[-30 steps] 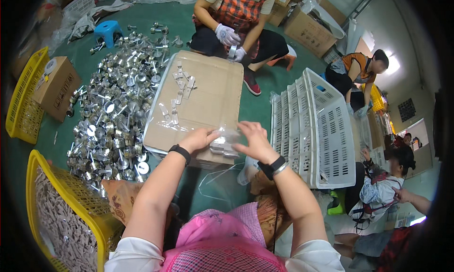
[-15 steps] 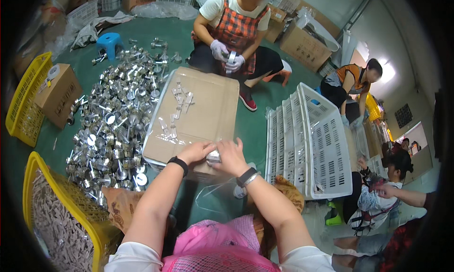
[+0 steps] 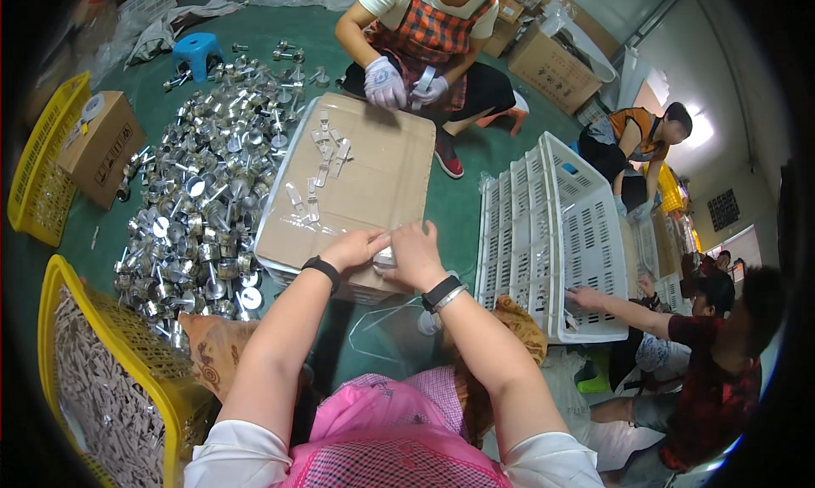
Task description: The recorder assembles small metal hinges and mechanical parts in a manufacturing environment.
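Note:
At the near edge of a cardboard carton [image 3: 365, 157], both my hands are closed around a small shiny silver piece [image 3: 385, 258]. My left hand [image 3: 350, 250] has its fingertips against the piece's left side. My right hand [image 3: 415, 257] wraps it from the right, with the forefinger sticking up. The fingers cover most of the piece, so its exact kind is hidden. Farther up the carton lie several small flat clips or strips [image 3: 323, 153], some looking clear. A heap of shiny metal parts with round caps and stems [image 3: 212, 178] spreads over the floor to the left.
Stacked white plastic crates [image 3: 586, 250] stand at right, with another person's hand [image 3: 584, 297] at their rim. Opposite me, a gloved co-worker [image 3: 424, 38] holds a white roll-like thing. A yellow basket [image 3: 161, 395] of flat strips stands near left; a blue stool [image 3: 197, 55] is farther back.
My hands keep hold of the silver piece with little shift. The co-worker's gloved hands have moved apart. At right, a person in dark red has come in and reached to the crates.

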The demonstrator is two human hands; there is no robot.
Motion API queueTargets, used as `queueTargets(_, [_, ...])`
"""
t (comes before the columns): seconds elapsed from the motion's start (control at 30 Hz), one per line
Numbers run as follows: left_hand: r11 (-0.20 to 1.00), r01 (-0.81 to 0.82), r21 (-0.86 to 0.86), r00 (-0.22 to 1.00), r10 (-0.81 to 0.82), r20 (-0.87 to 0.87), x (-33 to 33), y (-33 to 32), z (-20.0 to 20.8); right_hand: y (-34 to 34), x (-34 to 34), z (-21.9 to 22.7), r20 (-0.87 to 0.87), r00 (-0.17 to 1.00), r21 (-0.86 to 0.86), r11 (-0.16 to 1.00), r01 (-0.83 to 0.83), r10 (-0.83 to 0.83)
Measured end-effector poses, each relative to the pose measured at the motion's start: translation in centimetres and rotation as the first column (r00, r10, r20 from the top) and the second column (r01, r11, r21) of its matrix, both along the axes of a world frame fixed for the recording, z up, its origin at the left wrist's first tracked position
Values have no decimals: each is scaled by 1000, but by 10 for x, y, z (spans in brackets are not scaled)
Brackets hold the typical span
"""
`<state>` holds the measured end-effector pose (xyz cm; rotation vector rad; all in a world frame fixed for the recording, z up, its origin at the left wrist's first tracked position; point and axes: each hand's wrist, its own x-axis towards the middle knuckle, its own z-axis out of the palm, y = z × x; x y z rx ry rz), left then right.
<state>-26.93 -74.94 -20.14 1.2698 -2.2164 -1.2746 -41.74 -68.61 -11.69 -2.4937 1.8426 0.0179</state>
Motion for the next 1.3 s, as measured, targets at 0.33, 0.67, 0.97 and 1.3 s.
queueTargets(0.33, [1000, 27, 6, 997, -27, -74, 1, -6, 4, -8, 1, 8, -32, 999, -13, 1000, -7, 7])
queueTargets(0.67, [999, 36, -4, 997, -37, -73, -1, 3, -5, 1, 2, 4, 15, 1000, 47, 999, 7, -7])
queueTargets(0.97, [1000, 23, 6, 999, -23, -45, -1, -8, -1, -10, 0, -1, -29, 1000, -13, 1000, -3, 2])
queueTargets(1.3, [999, 39, 17, 997, -38, -61, 2, -1, 9, -5, 0, -6, 4, 1000, -78, 997, -3, 3])
